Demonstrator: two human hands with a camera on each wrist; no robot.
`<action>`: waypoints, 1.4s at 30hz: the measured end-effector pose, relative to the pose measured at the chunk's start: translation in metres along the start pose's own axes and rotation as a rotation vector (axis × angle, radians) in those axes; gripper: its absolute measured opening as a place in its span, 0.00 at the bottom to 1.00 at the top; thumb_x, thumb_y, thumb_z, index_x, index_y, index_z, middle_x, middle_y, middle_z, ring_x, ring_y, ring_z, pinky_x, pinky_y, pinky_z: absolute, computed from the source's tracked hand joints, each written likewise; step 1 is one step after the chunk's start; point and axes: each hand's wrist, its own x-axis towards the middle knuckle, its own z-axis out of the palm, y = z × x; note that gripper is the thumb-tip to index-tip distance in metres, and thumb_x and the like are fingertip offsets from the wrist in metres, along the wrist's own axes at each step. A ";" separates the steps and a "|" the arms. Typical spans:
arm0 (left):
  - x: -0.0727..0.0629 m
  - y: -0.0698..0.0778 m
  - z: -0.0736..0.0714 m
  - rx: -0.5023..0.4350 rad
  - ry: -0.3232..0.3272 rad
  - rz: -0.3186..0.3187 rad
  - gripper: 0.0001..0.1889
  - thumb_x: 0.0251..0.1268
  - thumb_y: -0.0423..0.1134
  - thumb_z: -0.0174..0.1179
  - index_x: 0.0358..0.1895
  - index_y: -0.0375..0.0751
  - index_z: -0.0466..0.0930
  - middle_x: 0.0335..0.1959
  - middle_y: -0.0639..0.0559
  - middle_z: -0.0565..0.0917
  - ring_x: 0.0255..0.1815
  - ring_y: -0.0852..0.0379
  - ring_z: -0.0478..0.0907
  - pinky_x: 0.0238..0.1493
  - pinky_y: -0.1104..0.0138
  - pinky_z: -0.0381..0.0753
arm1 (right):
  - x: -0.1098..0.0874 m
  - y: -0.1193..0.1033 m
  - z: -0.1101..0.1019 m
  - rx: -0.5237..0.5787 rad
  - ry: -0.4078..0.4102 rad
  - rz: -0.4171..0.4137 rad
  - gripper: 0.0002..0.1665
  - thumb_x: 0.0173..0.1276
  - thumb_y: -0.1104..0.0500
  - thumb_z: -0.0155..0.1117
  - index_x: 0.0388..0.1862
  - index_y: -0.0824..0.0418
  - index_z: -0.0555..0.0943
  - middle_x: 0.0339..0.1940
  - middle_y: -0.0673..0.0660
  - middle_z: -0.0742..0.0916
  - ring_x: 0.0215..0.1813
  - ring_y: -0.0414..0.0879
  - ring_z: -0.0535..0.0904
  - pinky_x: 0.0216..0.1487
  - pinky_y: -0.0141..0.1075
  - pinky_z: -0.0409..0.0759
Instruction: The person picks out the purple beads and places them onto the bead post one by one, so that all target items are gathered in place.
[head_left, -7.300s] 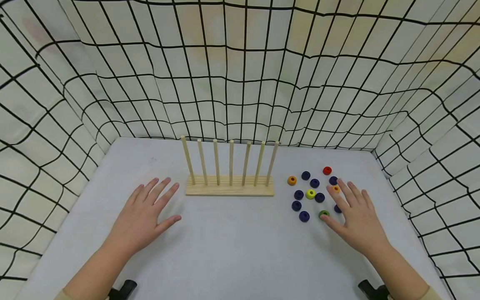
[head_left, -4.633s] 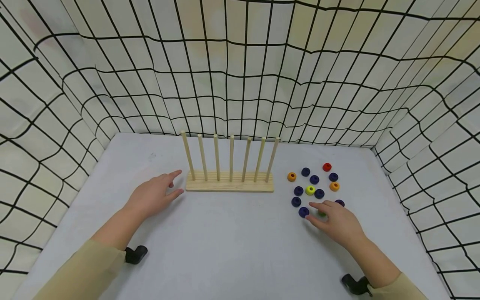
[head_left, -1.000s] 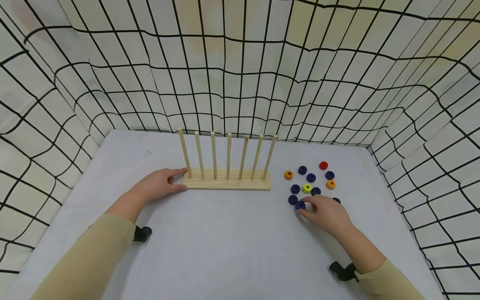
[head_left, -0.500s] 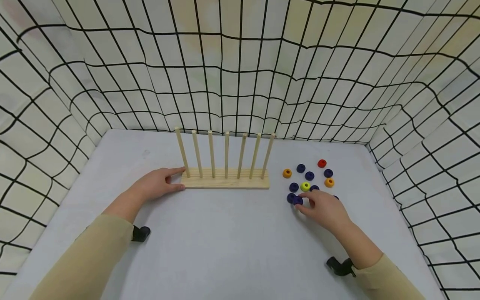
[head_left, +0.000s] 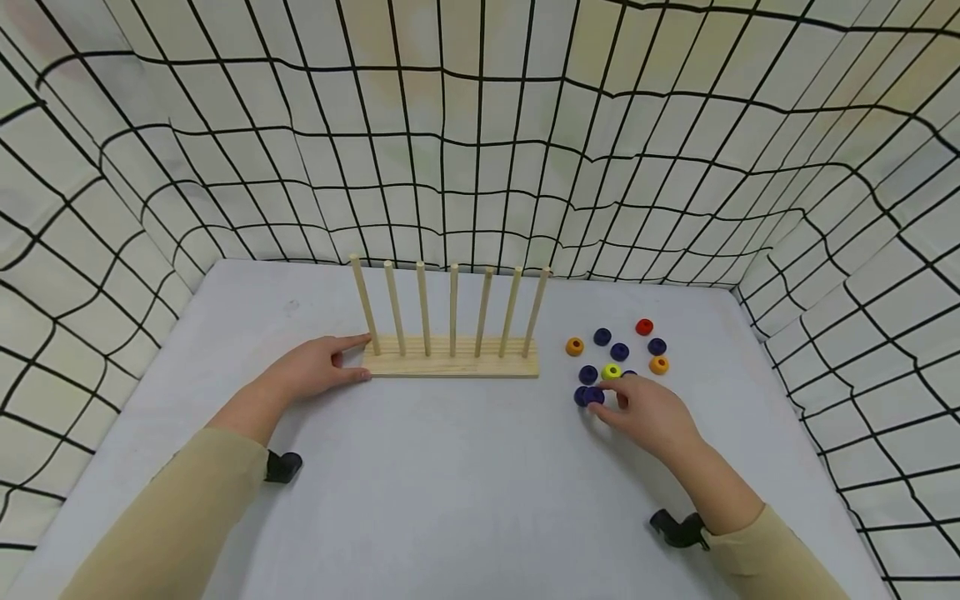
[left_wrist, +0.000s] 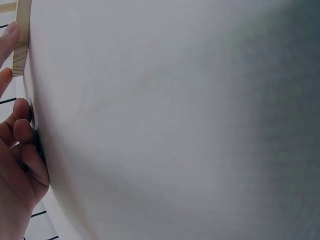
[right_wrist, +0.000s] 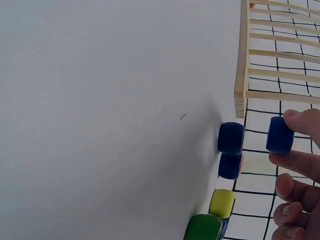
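A wooden stand (head_left: 450,365) with a row of several upright bare pegs sits at the back of the white table. My left hand (head_left: 303,372) holds its left end between thumb and index finger; the left wrist view catches the board's end grain (left_wrist: 18,62) beside the fingertips. Between thumb and index finger of my right hand (head_left: 652,417) is a dark blue bead (head_left: 593,397). The right wrist view shows that bead (right_wrist: 280,135) raised off the table. Other blue beads (right_wrist: 230,138), a yellow bead (head_left: 612,372) and a green bead (right_wrist: 202,228) lie around that hand.
Behind the right hand lie a red bead (head_left: 644,327), two orange beads (head_left: 574,347) and more blue beads (head_left: 619,352). Black netting (head_left: 480,146) over pale sheeting encloses the table (head_left: 450,483) at the back and sides.
From spread above the table, my left hand has come to the stand's left end. My right hand has moved in among the beads, pinched a blue one and lifted it slightly.
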 end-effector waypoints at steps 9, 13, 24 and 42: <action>-0.001 0.001 0.000 0.000 -0.007 -0.018 0.43 0.61 0.65 0.63 0.77 0.53 0.61 0.29 0.49 0.69 0.31 0.53 0.65 0.33 0.60 0.62 | 0.003 -0.006 -0.003 0.025 -0.003 0.001 0.24 0.64 0.42 0.70 0.53 0.53 0.85 0.26 0.49 0.77 0.29 0.44 0.70 0.27 0.37 0.67; -0.001 0.001 0.001 0.003 -0.005 -0.018 0.44 0.60 0.65 0.63 0.77 0.53 0.61 0.29 0.48 0.69 0.31 0.53 0.65 0.33 0.60 0.62 | 0.005 -0.009 -0.006 0.026 0.013 -0.013 0.24 0.64 0.43 0.70 0.54 0.53 0.86 0.26 0.49 0.77 0.29 0.44 0.70 0.26 0.37 0.66; 0.000 -0.001 0.001 -0.002 0.000 -0.020 0.45 0.58 0.68 0.63 0.77 0.55 0.61 0.29 0.49 0.69 0.31 0.53 0.65 0.33 0.60 0.62 | 0.008 -0.018 -0.009 0.039 0.060 -0.038 0.23 0.65 0.43 0.70 0.53 0.55 0.85 0.28 0.48 0.77 0.30 0.44 0.69 0.27 0.37 0.66; -0.002 0.005 -0.003 -0.009 -0.007 -0.017 0.43 0.60 0.63 0.64 0.77 0.52 0.62 0.28 0.49 0.69 0.31 0.53 0.65 0.34 0.60 0.62 | 0.014 -0.022 -0.025 0.080 0.090 0.012 0.28 0.67 0.39 0.66 0.58 0.54 0.83 0.32 0.51 0.80 0.34 0.46 0.73 0.30 0.38 0.71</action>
